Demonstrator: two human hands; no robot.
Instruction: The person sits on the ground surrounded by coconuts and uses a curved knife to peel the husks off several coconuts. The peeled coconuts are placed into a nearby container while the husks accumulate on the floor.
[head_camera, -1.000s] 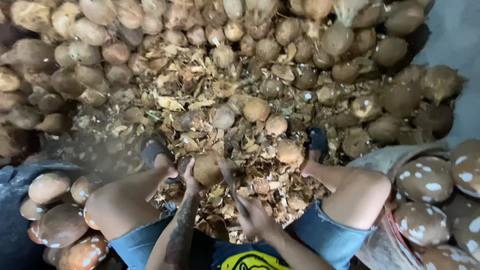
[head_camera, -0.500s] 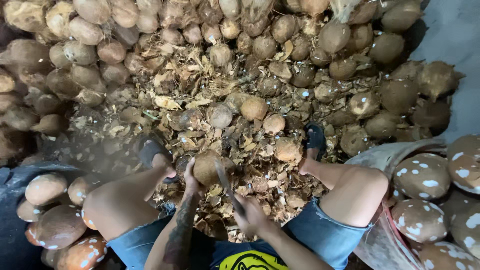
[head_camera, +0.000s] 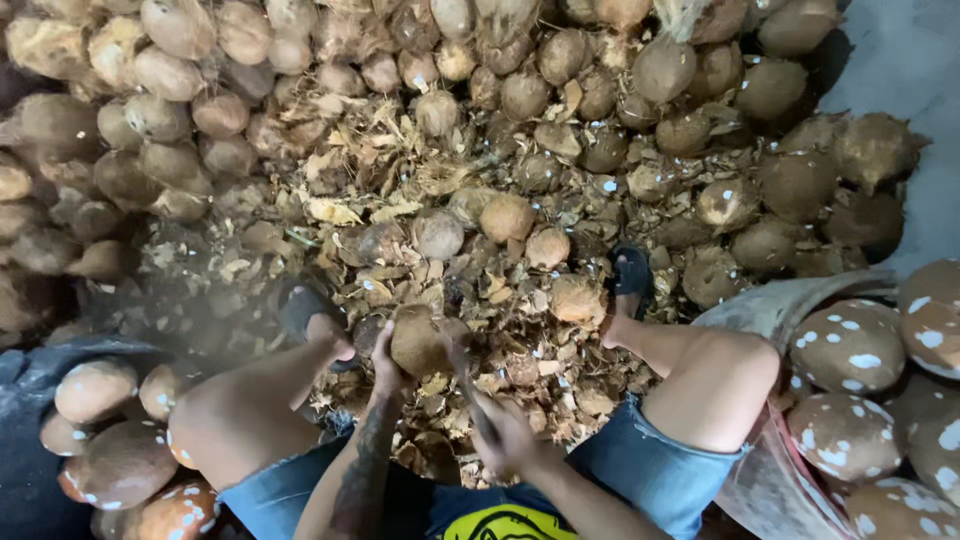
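**Blade closes on the held coconut**

Since half a second ago the knife (head_camera: 470, 385) has swung slightly nearer the coconut (head_camera: 418, 340), while the nut itself has barely shifted between the knees. The left hand (head_camera: 385, 362) cups the coconut from its left and underside, its grip wrapped closed against the brown husk with the thumb up along the side. The right hand (head_camera: 505, 440) has its grip clamped around the knife handle (the fingers fully curled, nothing showing between them), and the blade angles up from the fist toward the nut's right side; whether the edge actually touches the husk cannot be told. The coconut sits low in the middle of the view, just above a litter of husk scraps (head_camera: 520, 330) that covers the floor between the person's feet. A heap of unpeeled coconuts (head_camera: 500, 60) lines the far side, and pale, white-flecked peeled coconuts (head_camera: 845, 345) lie beside the right knee, with more by the left.
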